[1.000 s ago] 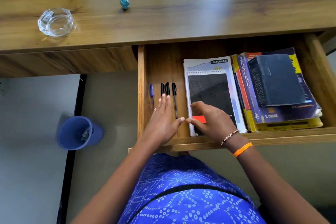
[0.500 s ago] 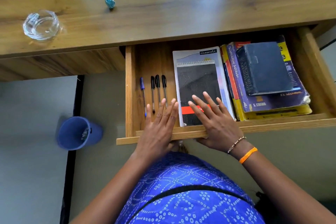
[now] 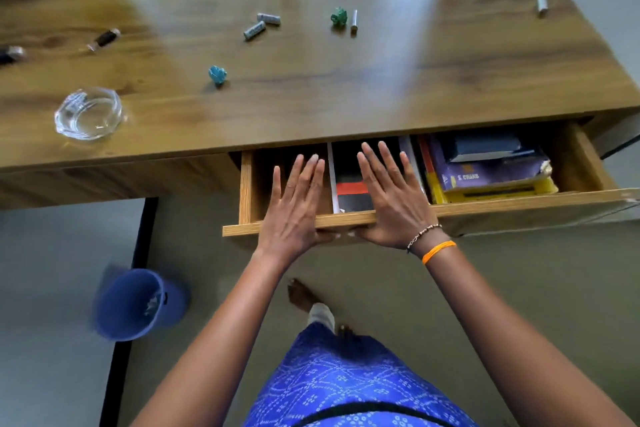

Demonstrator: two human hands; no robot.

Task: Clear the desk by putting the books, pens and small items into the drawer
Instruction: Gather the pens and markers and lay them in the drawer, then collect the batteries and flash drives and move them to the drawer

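The wooden drawer (image 3: 519, 210) under the desk top stands only partly out. My left hand (image 3: 294, 204) and my right hand (image 3: 391, 198) lie flat with straight fingers over its front edge, palms pressing on the front panel. Between them shows a notebook (image 3: 351, 191) with a black cover and a red band. To the right a stack of books (image 3: 485, 173) fills the drawer, a dark one on top. The pens are hidden under the desk top and my left hand.
On the desk (image 3: 311, 107) lie a glass ashtray (image 3: 88, 113), a blue crumpled bit (image 3: 217, 74), a green one (image 3: 338, 17), several small batteries (image 3: 254, 30) and two dark items at the far left (image 3: 104, 39). A blue bin (image 3: 138, 303) stands on the floor.
The drawer has slid inward under the desk top, hiding the pens and most of the notebook. Both hands went from the drawer's contents to its front edge, fingers straight.
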